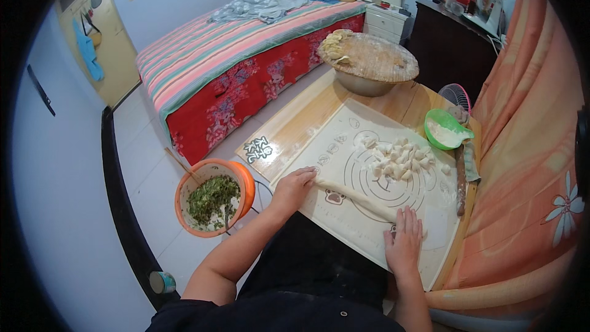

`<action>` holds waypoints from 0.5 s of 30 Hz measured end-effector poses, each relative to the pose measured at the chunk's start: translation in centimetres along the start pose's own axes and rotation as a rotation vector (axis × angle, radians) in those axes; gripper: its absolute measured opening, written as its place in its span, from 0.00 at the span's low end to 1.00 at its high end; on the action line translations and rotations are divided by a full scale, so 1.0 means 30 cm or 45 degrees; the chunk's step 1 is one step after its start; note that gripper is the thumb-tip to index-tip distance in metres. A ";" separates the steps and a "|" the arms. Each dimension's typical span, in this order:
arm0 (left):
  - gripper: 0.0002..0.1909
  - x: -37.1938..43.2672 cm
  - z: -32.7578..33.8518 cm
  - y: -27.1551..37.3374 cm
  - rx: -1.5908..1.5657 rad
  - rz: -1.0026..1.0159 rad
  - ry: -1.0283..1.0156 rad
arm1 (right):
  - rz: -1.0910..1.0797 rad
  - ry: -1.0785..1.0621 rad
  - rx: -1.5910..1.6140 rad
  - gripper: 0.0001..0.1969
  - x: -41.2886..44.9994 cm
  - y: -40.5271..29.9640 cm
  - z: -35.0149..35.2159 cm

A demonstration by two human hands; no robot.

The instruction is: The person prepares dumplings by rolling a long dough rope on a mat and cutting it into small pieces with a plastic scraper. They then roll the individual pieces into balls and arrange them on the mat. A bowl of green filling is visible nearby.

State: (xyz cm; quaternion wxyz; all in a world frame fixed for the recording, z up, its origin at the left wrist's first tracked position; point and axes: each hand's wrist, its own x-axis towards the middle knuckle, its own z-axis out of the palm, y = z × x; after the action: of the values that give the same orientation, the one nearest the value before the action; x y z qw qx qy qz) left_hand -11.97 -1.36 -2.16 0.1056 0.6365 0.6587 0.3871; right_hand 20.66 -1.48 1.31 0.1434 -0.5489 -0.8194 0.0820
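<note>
A long dough rope [355,195] lies slantwise across the near part of a printed silicone pastry mat [304,161]. My left hand [292,189] rests over the rope's far-left end, its fingers stretched out. On the right end lies my right hand [406,235], flat, with the fingertips over the dough. Neither palm's underside can be seen. Beyond the rope, many small cut dough pieces [401,159] sit heaped on the mat, dusted with flour. A pale flat rectangle [435,226], of unclear kind, lies right of my right hand.
A wooden rolling pin [460,180] and a green bowl of flour [445,133] stand along the right edge. At the back, a round tray [382,57] with dumplings covers a basin [362,84]. Left of the table is an orange-rimmed bucket [179,200] of chopped green filling [214,198].
</note>
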 end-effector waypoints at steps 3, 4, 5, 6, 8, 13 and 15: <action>0.16 -0.007 -0.013 0.017 -0.032 -0.056 0.152 | -0.017 0.015 0.045 0.30 -0.008 0.005 -0.008; 0.15 -0.010 -0.013 0.012 0.053 -0.028 0.258 | -0.020 0.020 0.047 0.30 -0.008 0.002 -0.014; 0.15 -0.013 -0.015 0.009 0.138 0.000 0.363 | -0.023 0.025 0.049 0.30 -0.008 -0.002 -0.016; 0.14 -0.012 -0.023 0.012 0.180 0.018 0.271 | -0.030 0.034 0.032 0.30 -0.009 0.001 -0.013; 0.14 -0.003 -0.041 0.023 0.262 0.055 0.083 | -0.043 0.051 -0.002 0.30 -0.009 0.013 -0.001; 0.11 0.007 -0.029 -0.003 0.144 0.146 0.008 | -0.053 0.028 0.014 0.29 -0.012 0.030 -0.008; 0.10 0.026 -0.054 -0.017 0.161 0.139 -0.090 | -0.066 0.006 0.025 0.29 -0.011 0.039 -0.020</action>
State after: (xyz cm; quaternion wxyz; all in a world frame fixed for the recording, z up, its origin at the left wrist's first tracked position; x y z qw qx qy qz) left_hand -13.50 -1.19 -1.12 0.0670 0.6903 0.6419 0.3270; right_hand 21.99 -1.34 1.49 0.1530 -0.5262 -0.8322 0.0850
